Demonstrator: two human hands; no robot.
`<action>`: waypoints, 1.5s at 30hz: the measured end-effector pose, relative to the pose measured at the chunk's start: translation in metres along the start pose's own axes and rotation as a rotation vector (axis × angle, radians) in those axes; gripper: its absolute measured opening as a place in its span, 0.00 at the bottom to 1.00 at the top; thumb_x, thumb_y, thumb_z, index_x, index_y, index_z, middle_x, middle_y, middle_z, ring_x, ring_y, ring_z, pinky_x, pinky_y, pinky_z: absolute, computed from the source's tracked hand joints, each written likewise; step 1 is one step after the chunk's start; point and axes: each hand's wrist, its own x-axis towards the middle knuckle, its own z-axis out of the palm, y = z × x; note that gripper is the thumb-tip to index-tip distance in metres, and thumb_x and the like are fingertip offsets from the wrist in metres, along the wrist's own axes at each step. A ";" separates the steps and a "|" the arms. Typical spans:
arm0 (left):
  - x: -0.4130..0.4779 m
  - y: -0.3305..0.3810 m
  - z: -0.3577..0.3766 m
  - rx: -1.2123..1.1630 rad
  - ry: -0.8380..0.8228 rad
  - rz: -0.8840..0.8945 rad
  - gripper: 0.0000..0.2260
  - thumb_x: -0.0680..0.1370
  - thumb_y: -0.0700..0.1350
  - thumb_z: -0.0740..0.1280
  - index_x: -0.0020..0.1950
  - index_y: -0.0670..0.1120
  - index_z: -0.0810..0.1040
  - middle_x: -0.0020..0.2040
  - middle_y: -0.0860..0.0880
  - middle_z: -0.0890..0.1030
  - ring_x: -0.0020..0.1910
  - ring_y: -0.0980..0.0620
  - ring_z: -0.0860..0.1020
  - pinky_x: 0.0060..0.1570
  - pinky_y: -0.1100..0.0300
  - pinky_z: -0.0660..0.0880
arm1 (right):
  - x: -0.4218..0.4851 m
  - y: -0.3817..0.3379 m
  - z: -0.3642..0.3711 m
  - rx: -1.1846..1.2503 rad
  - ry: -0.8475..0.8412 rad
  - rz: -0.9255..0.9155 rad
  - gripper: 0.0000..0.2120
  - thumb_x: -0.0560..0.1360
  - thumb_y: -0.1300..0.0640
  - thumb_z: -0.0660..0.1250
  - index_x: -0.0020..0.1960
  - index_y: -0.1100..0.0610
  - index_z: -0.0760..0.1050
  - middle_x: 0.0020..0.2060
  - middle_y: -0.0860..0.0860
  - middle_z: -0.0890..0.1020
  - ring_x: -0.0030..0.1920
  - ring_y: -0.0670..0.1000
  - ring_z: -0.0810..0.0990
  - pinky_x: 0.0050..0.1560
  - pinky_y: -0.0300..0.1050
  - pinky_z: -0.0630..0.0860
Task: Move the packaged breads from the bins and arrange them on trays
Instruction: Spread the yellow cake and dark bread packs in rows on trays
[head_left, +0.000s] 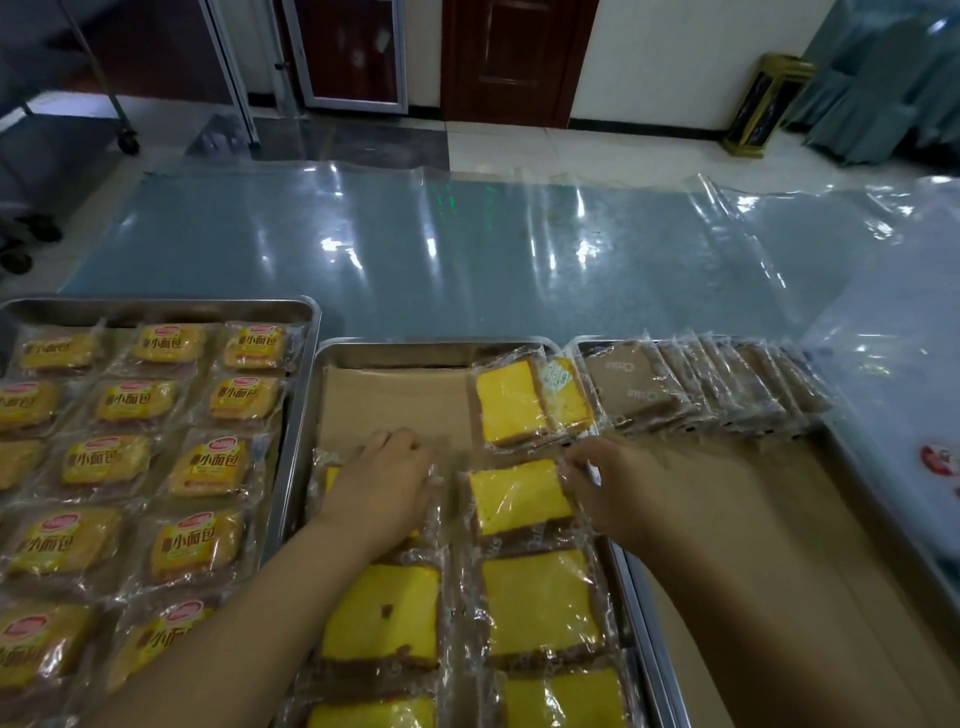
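**Two packets being squared into their rows on the middle tray**

A yellow bread packet (519, 501) lies on the paper liner of the middle tray (426, 349), in the right-hand column, just behind two packets already laid. Its right wrapper edge is pinched by the right hand (618, 493). A second packet (332, 480), mostly hidden, is pressed down under the left hand (392, 480), whose fingers are held together and flat. One more yellow packet (530, 405) sits at the far right corner.

The step is judged to be alignment. It would be done well if each packet were slid by its wrapper, not squeezed, and butted edge to edge with its neighbour.

The left tray (156, 306) is filled with labelled breads; a leaning row of brown packets (701, 384) stands in the right tray (584, 345). No bins are seen.
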 end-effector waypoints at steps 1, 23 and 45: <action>0.010 0.005 -0.001 -0.011 0.001 0.027 0.15 0.79 0.54 0.58 0.61 0.50 0.73 0.61 0.50 0.71 0.60 0.48 0.67 0.55 0.53 0.68 | 0.007 0.000 -0.002 0.015 0.038 0.053 0.05 0.75 0.56 0.65 0.43 0.54 0.78 0.40 0.48 0.79 0.36 0.46 0.75 0.33 0.40 0.71; 0.088 0.000 0.009 0.199 -0.273 0.072 0.23 0.79 0.59 0.53 0.73 0.55 0.60 0.71 0.44 0.60 0.73 0.42 0.54 0.70 0.45 0.57 | 0.086 0.002 -0.003 0.182 0.265 0.159 0.08 0.72 0.66 0.68 0.48 0.57 0.80 0.44 0.50 0.77 0.42 0.49 0.75 0.40 0.40 0.71; 0.032 -0.038 0.015 0.009 -0.139 -0.113 0.21 0.79 0.62 0.49 0.70 0.58 0.64 0.75 0.49 0.59 0.73 0.46 0.55 0.69 0.47 0.58 | 0.072 -0.013 0.051 -0.249 -0.383 -0.085 0.23 0.79 0.43 0.54 0.72 0.49 0.62 0.75 0.54 0.54 0.75 0.55 0.48 0.71 0.53 0.57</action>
